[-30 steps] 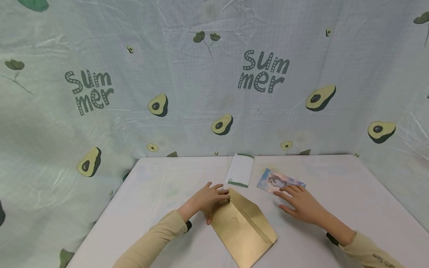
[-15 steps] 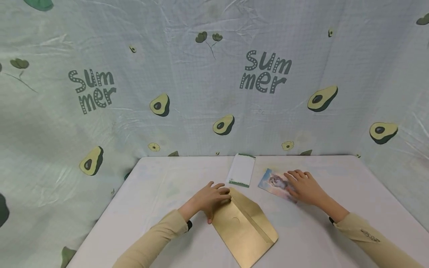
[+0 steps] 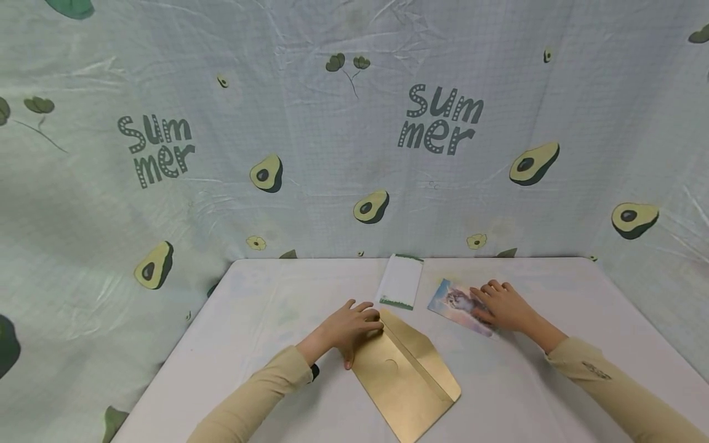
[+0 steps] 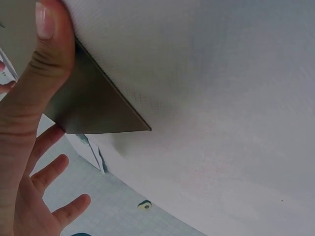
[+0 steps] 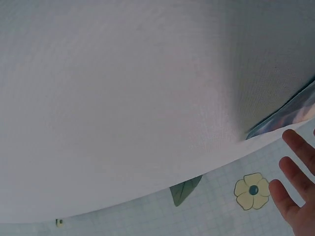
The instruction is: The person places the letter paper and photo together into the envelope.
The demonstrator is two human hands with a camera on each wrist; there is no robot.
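Observation:
A gold envelope (image 3: 393, 375) lies slanted on the table, its flap (image 3: 426, 357) folded out to the upper right. My left hand (image 3: 346, 332) grips its upper left corner. The thumb (image 4: 54, 54) runs along the near edge and a finger reaches the other edge, while the remaining fingers spread beyond. Farther right, a picture card (image 3: 451, 304) printed with a kitten lies under my right hand (image 3: 506, 307). Index finger at the card's far edge, thumb over its face, this hand covers the right end. In the right wrist view its fingers (image 5: 295, 179) are straight and spread.
A white sheet with green grass borders (image 3: 399, 283) lies at the back, between the envelope and the card. The pale table (image 3: 266, 344) ends at a hanging cloth (image 3: 310, 123) printed with avocados and lettering.
My right hand has moved up and to the right, from beside the card's lower edge onto its right end, then stayed there. The left hand and envelope keep their places.

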